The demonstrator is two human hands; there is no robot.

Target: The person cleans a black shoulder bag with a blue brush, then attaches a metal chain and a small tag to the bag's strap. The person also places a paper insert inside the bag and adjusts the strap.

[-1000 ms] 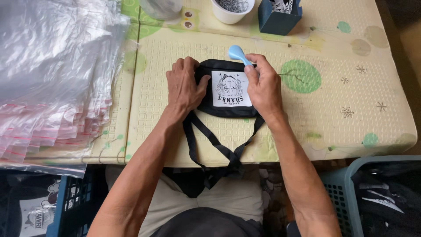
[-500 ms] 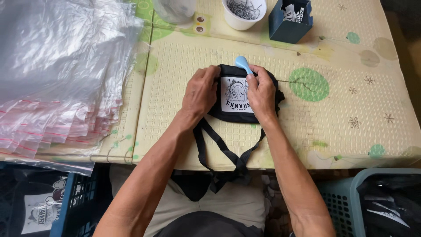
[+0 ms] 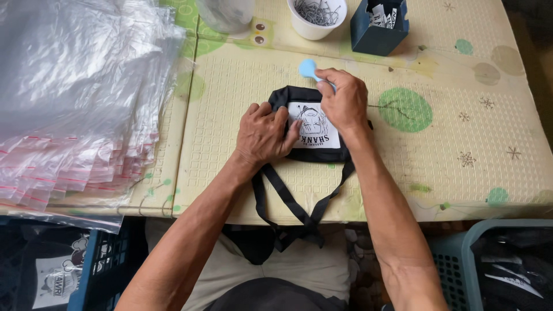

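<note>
A folded black fabric bag [image 3: 314, 151] with a white printed patch lies on the pale yellow table mat [image 3: 242, 92]. Its black straps [image 3: 288, 207] trail over the table's near edge. My left hand [image 3: 262, 133] presses flat on the bag's left side, fingers bent against the patch. My right hand [image 3: 344, 101] rests on the bag's top right corner and grips a small light-blue tool [image 3: 308, 68] whose round end pokes out past the bag's far edge.
A thick stack of clear plastic bags [image 3: 75, 98] covers the left of the table. At the far edge stand a white cup of metal pins [image 3: 317, 16], a dark blue box of tags [image 3: 379, 26] and a clear container [image 3: 227, 14]. Crates [image 3: 501, 259] sit below.
The bag has been folded narrower. My left hand shifted inward onto the patch and my right hand slid up to the top right corner with the blue tool.
</note>
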